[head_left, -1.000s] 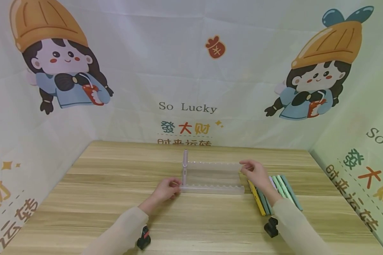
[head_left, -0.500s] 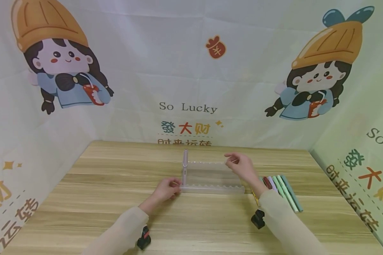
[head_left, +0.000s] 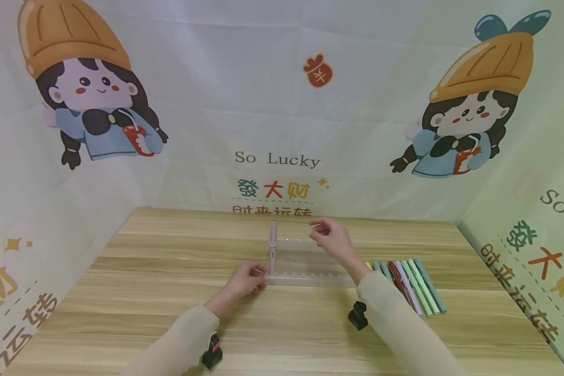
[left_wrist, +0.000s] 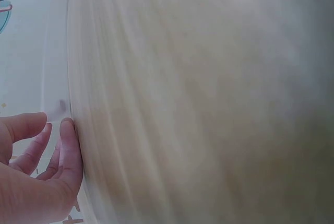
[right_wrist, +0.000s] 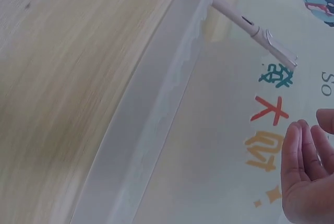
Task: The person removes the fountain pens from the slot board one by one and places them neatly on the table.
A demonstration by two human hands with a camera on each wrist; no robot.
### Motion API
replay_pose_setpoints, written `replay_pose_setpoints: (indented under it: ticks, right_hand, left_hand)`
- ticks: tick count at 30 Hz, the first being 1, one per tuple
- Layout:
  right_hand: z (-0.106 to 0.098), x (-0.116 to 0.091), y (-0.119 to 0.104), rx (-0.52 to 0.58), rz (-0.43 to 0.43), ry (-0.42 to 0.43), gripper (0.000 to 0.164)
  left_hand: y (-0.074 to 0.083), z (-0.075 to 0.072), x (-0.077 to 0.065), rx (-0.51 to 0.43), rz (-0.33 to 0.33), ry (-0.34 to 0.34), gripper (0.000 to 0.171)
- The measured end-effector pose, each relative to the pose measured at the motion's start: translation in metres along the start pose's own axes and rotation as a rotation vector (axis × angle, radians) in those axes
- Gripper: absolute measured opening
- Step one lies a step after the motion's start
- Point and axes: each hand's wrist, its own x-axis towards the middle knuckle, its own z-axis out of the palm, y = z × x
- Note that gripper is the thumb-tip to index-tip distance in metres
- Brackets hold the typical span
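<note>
A clear plastic pen rack with notched rails stands mid-table. At its left end a pale lilac pen leans across both rails, cap upward; the right wrist view also shows this pen. My left hand grips the rack's left end by the front rail, thumb and fingers at its corner in the left wrist view. Over the rack's upper rail is my right hand, fingers loosely bent with nothing between them. The forearm hides the rack's right end. In the right wrist view, the right hand appears apart from the rack.
Several pens lie side by side right of the rack: a dark red pen, green pens and a teal pen among them. My right sleeve partly covers this row. A printed cloth hangs behind the wooden table.
My right hand has moved left along the rack's upper rail, from its right end toward the lilac pen, uncovering more of the pen row. The left hand has stayed put.
</note>
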Motion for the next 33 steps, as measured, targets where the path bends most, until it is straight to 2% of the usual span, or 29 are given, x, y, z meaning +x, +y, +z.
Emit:
replay_pose_setpoints:
  ticks: [6,14,20,28,29,30,33]
  right_hand:
    - [0.018,0.007,-0.002,-0.024,-0.004,0.016,0.024]
    - [0.037,0.014,-0.007,0.005,0.0,0.017,0.03]
    - [0.047,0.019,-0.011,0.061,0.017,0.038,0.034]
    - [0.06,0.022,-0.017,0.127,0.051,0.011,0.036]
    - [0.062,0.022,-0.018,0.131,0.053,0.011,0.036]
    - [0.064,0.023,-0.018,0.137,0.06,0.01,0.037]
    - [0.069,0.024,-0.017,0.143,0.074,0.012,0.039]
  left_hand:
    - [0.001,0.0,0.0,0.001,-0.008,0.01,0.015]
    - [0.0,0.0,0.0,0.007,-0.003,-0.002,0.016]
    - [0.001,0.0,-0.001,0.008,0.0,-0.001,0.015]
    - [0.002,-0.001,-0.002,0.007,0.014,0.003,0.016]
    - [0.001,-0.002,-0.002,0.005,0.021,-0.002,0.016]
    - [-0.009,-0.003,0.003,-0.014,0.074,-0.021,0.014]
    - [-0.012,-0.004,0.004,-0.012,0.086,-0.036,0.014]
